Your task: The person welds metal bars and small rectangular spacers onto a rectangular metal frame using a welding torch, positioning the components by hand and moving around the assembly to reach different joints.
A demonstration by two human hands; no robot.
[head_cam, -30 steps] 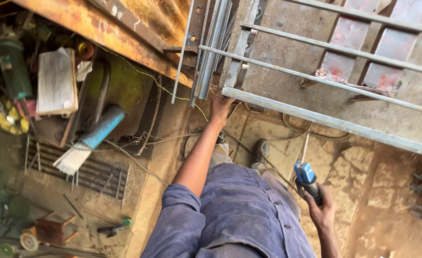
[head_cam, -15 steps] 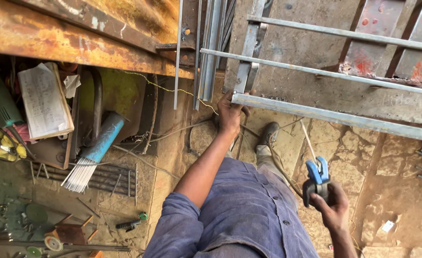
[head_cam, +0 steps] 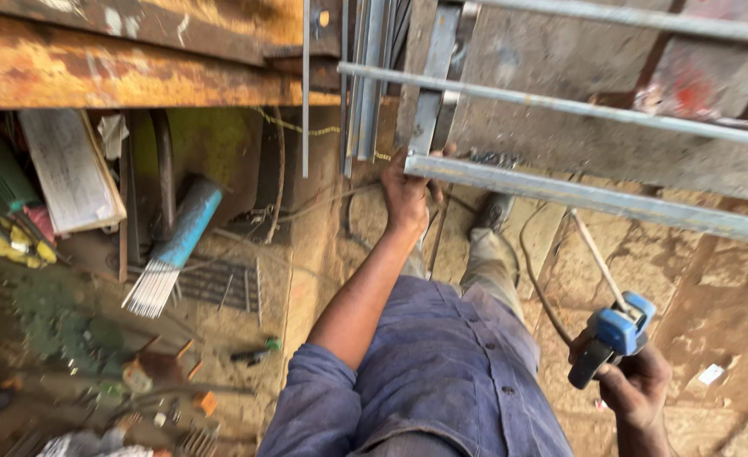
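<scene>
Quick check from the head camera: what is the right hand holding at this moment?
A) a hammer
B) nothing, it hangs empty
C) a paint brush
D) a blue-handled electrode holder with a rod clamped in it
D: the right hand grips a blue-handled electrode holder with a thin rod sticking up from it, while the left hand rests on the end of a grey metal bar.

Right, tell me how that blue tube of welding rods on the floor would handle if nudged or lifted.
The blue tube is round and lies tilted on clutter, so it would probably roll. Its welding rods fan loosely out of the open lower end, so they would likely slide out if lifted by the top. Packed with metal rods, it is probably heavy.
</scene>
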